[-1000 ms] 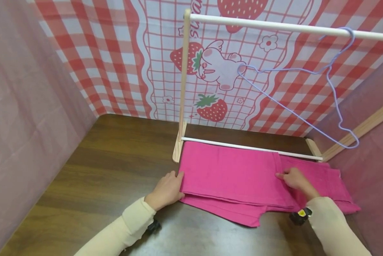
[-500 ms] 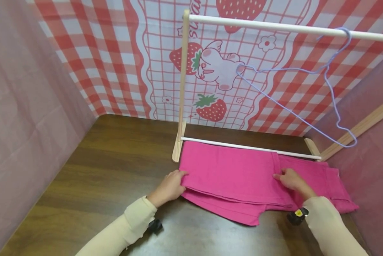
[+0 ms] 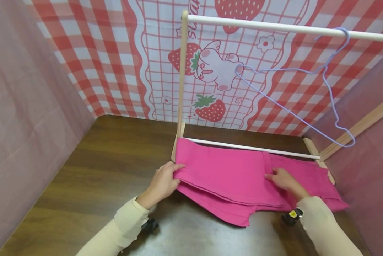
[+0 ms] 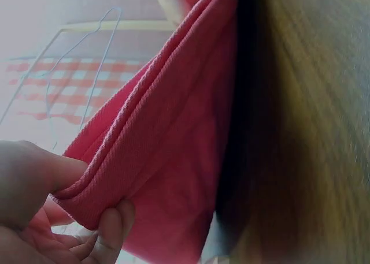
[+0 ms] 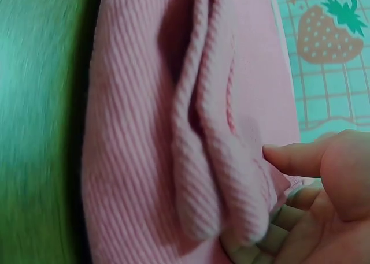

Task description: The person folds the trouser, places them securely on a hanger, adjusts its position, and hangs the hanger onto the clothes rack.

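Note:
Pink trousers [image 3: 223, 170] lie folded in layers along the front of a small clothes rack. My left hand [image 3: 161, 183] pinches their left folded end, which is raised above the table in the left wrist view. There the thumb and fingers [image 4: 118, 220] hold the cloth from both sides. At the edge of the upper layer, toward the right, my right hand [image 3: 285, 179] grips the trousers. In the right wrist view its thumb [image 5: 292, 159] lies on top, with the other fingers partly hidden under the thick folded hems [image 5: 193, 177].
A lilac wire hanger [image 3: 326, 66] hangs from the rack's white top bar [image 3: 262, 25]. The lower white bar [image 3: 223, 144] runs just behind the trousers, between wooden feet. Behind stands a red checked strawberry cloth [image 3: 114, 71]; pink curtains [image 3: 28, 117] flank the brown table [image 3: 82, 199].
The left end of the trousers has risen in my left hand and shifted left, overlapping the rack's left foot. My right hand has moved slightly left with the cloth, uncovering the right foot.

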Motion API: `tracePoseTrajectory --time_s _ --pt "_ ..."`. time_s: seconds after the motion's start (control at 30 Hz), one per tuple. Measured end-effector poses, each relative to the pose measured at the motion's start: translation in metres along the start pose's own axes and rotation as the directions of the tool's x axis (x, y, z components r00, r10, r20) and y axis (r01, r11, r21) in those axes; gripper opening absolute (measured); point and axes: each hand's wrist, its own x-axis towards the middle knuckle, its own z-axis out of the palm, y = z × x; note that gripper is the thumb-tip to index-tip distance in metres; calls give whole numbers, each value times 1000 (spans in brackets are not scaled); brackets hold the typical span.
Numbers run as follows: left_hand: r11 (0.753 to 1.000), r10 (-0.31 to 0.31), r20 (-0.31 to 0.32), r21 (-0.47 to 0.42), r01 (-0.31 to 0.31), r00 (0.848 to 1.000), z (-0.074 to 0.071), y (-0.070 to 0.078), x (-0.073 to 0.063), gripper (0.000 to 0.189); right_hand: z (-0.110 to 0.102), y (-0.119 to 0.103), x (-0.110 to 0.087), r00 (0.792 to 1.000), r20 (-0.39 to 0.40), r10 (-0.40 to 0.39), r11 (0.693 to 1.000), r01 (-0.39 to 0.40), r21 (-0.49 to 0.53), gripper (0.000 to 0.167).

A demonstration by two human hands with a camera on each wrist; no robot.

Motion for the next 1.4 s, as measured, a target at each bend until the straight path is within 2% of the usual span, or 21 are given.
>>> tracePoseTrajectory --time_s 0.1,0.47,0.7,0.87,1.03,1.17,1.3,1.4 --pt "1000 -17 -12 -1 17 1000 -7 -3 -1 43 3 -8 1 1000 9 -12 1000 12 11 30" --pt "996 -84 11 11 84 996 -32 -19 -5 44 18 -29 8 998 35 -46 997 43 68 29" --pt "995 -95 2 18 95 995 -44 -34 -8 43 25 -42 7 997 52 -63 990 55 133 25" --pt "994 -99 19 38 98 995 -49 -46 -11 42 28 -47 7 998 48 -50 987 42 158 23" --pt "990 -123 69 77 118 990 -51 -56 -16 43 31 -49 7 998 49 -50 982 41 185 33" --pt "987 -141 117 90 131 983 -47 -62 -19 44 31 -50 7 998 66 -4 976 -10 216 39" --pt "980 -172 148 126 154 974 -44 -69 -22 44 29 -52 5 993 112 38 979 -60 197 45" --pt "973 -199 179 149 174 964 -42 -74 -24 44 29 -53 4 991 127 43 983 -64 171 47"
